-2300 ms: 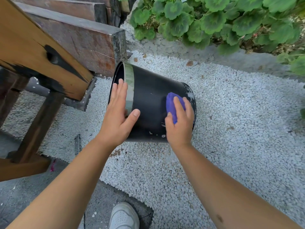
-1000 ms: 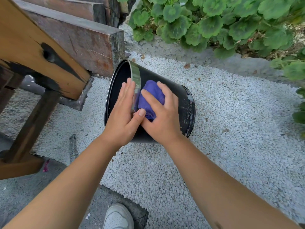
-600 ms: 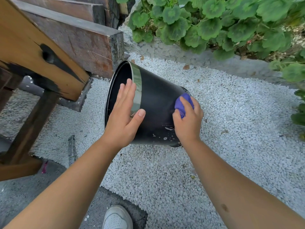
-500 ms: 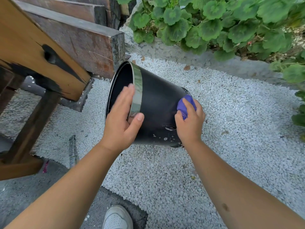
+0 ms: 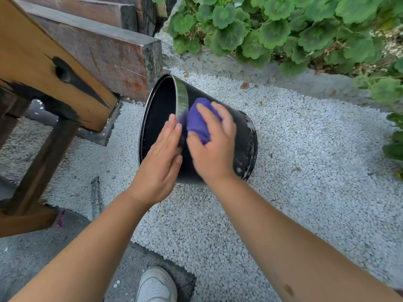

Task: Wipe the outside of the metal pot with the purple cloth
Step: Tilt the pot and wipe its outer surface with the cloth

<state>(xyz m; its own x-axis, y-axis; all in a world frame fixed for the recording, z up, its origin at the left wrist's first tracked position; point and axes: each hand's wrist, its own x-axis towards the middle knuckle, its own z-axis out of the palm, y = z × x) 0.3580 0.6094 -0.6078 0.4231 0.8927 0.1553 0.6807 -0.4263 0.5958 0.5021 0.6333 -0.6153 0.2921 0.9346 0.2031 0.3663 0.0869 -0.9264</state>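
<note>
The metal pot [image 5: 239, 136] lies tipped on white gravel [image 5: 305, 160] at mid-frame, the flat, open left hand [image 5: 160, 161] steadying its rim. The right hand [image 5: 212, 147], clamped on the purple cloth [image 5: 197, 119], rubs the upper wall near the rim; pale specks toward the base suggest wiping remains.

Outdoor setting, even daylight, no hard shadows. Ground: white gravel [image 5: 305, 160] under and right of the grip. Grey concrete paving [image 5: 32, 258] lower left. Orange-brown wooden beam [image 5: 43, 62] with black knot, left of the grip, on a dark wooden leg [image 5: 43, 162]. Dark weathered timber block [image 5: 104, 53] beyond it. Green round-leaved plants [image 5: 283, 29] behind a concrete kerb [image 5: 218, 64], far side.
</note>
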